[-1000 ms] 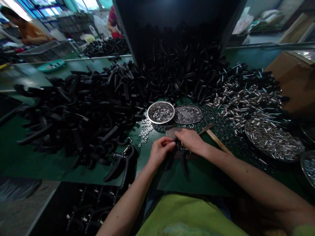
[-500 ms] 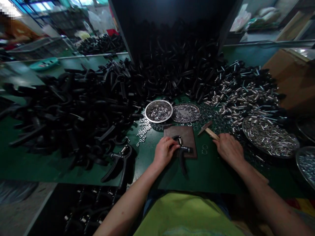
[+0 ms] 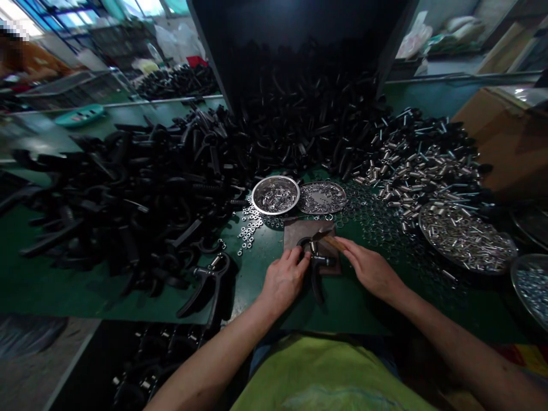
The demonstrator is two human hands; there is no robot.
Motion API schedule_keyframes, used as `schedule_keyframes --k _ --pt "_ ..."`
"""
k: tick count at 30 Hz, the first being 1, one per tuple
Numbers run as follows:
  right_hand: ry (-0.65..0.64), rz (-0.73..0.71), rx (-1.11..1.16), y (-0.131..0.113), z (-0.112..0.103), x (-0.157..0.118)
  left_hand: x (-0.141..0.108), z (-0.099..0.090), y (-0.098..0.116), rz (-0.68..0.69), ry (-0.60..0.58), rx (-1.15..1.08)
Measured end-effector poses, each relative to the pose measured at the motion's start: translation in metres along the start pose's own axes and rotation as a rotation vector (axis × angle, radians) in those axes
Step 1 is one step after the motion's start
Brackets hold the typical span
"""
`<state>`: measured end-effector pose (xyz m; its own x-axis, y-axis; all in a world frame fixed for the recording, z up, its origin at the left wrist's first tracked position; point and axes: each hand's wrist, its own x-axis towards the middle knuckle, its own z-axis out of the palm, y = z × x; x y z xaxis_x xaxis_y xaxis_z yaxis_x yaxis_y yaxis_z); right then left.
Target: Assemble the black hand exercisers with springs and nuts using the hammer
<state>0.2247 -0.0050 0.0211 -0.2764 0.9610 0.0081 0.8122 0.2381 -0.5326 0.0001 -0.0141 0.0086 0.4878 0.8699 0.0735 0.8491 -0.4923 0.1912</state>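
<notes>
My left hand (image 3: 287, 275) is closed on a black hand grip strengthener (image 3: 317, 279) with a metal spring, which lies on a brown square plate (image 3: 291, 229). In my right hand (image 3: 369, 267) is a hammer (image 3: 334, 241), held by its wooden handle. The hammer's head is over the plate, close to the strengthener's spring and a little blurred. Another black hand grip strengthener (image 3: 220, 279) with a spring rests on the green table to the left of my left hand.
A steel bowl (image 3: 255, 201) and a shallow dish (image 3: 317, 200) of small metal parts stand behind the plate. Black handles (image 3: 128, 194) are heaped left and behind. Springs and bolts (image 3: 422, 160), a tray of pins (image 3: 468, 237) and a cardboard box (image 3: 499, 137) are right.
My right hand has moved left with the hammer, bringing its head from beside the plate to over it. My left hand stays on the strengthener, its fingers shifted slightly.
</notes>
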Motion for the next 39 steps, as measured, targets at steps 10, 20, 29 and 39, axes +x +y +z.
schedule_keyframes --k 10,20,29,39 --pt "0.073 -0.042 -0.029 -0.025 -0.009 -0.032 -0.013 0.022 -0.007 -0.199 0.133 -0.276" --pt "0.181 0.140 -0.566 0.039 -0.004 -0.038 -0.007 0.009 -0.004 -0.241 0.108 -0.584" --pt "0.274 0.000 -0.501 0.069 -0.024 0.010 -0.006 0.003 0.029 -0.731 -0.038 -1.605" --pt "0.103 0.063 -0.351 0.040 -0.001 0.178 0.023 -0.029 0.007 -0.301 0.066 -0.947"
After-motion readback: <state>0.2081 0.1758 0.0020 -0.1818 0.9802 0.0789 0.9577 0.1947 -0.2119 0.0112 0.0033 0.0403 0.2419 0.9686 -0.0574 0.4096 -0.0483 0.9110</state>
